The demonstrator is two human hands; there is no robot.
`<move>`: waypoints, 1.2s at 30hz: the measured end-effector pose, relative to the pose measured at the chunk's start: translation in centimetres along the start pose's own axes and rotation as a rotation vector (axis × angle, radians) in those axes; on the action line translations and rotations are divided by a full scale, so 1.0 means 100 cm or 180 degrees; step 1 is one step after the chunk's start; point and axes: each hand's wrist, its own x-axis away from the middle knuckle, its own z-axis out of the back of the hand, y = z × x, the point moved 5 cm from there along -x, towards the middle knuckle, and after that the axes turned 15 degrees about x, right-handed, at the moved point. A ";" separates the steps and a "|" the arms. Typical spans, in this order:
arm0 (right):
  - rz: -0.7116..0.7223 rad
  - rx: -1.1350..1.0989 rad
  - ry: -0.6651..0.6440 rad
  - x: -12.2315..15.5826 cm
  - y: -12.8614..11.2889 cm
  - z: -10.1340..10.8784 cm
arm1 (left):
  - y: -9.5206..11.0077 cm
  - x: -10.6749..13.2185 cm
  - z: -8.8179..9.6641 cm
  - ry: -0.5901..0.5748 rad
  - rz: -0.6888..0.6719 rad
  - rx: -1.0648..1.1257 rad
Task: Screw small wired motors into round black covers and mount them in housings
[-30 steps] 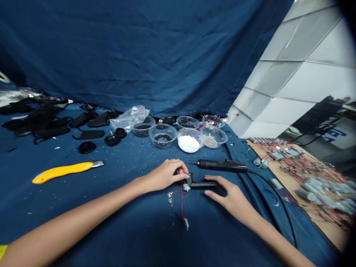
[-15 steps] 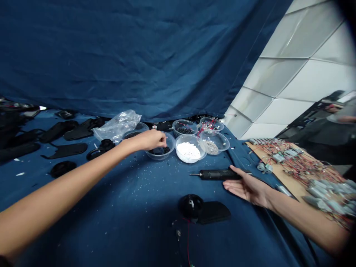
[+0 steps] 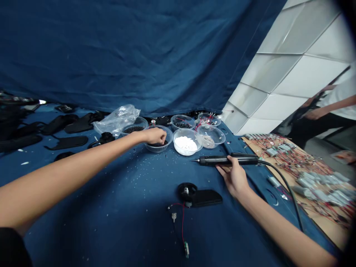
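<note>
My left hand dips into a clear plastic bowl of black granules, its fingers curled over the rim, and I cannot tell if it holds any. My right hand grips the black pen-shaped soldering iron by its body, with the tip pointing left. Below them, a black plastic part with a round end lies on the blue cloth. A red wire runs from near it to a small green-edged component, and a small metal terminal lies beside the wire.
Other clear bowls hold white granules, grey granules and black granules. A plastic bag and black moulded parts lie left. A board of wired motors lies right, and a person stands beyond it.
My left hand has moved from the black part to the bowl and dipped inside. My right hand has closed on the soldering iron and lifted it from the cloth.
</note>
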 end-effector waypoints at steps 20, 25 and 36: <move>-0.0059 -0.2027 -0.0107 0.071 -0.040 -0.032 | 0.135 0.127 -0.099 0.3045 -0.0852 0.2010; -0.0048 -0.2146 -0.0065 0.072 -0.037 -0.034 | 0.132 0.128 -0.103 0.2869 -0.0817 0.2006; -0.0024 -0.2088 -0.0142 0.068 -0.031 -0.035 | 0.126 0.122 -0.109 0.2781 -0.0666 0.2210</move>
